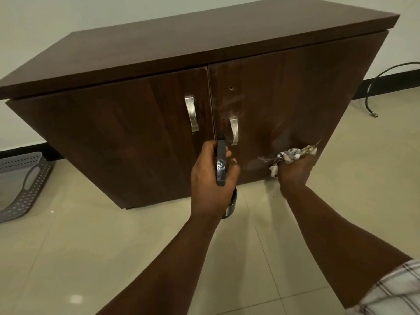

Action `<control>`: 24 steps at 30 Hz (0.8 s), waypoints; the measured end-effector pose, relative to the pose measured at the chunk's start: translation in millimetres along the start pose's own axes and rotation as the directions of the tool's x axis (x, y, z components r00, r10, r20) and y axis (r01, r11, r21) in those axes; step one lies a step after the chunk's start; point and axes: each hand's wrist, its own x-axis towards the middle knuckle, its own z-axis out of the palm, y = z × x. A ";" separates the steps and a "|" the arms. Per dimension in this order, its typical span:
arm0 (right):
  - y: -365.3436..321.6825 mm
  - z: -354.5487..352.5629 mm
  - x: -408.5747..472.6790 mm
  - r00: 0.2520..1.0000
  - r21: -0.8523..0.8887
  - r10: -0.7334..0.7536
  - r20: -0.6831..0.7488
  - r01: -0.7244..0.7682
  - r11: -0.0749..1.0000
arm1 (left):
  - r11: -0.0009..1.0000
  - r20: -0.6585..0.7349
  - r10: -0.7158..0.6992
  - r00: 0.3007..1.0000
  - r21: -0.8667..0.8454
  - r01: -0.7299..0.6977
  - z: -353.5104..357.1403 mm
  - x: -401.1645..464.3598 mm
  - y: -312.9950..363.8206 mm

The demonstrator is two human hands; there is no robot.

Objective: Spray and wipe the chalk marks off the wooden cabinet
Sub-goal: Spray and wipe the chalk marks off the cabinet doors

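Black plastic is filling the left hand [211, 178], which is wrapping around the spray bottle [221, 164] with its fingers curled over the trigger head and the nozzle aiming at the right-hand door near the seam between the two doors. Just to the side, the right hand [295, 171] is bunching a patterned cloth [293, 155] in a closed fist and pressing it against the lower part of the right door [295, 98], where pale chalk marks [229, 105] are smearing up past the right handle [234, 130] toward a small hole. The wooden cabinet [181, 53] is standing on a tiled floor [113, 258], with the left handle [191, 113] on the clean-looking left door, a perforated grey basket [20, 185] lying well off to the left and a dark cable [381, 87] looping by the wall on the right. Likely trouble: the cloth is working low while the haze is sitting higher, so wiping may only be spreading chalk into a film; spraying from this close may be sending runs down the door onto the tiles, making them slippery; and the wadded cloth is offering little clean surface, so marks around the handle base could be getting missed.
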 end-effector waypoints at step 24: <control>-135.0 -22.9 -22.5 0.841 0.598 0.452 0.299 -0.534 0.598 | 0.999 -0.073 0.014 0.997 0.047 -0.011 -23.0 -1.3 29.9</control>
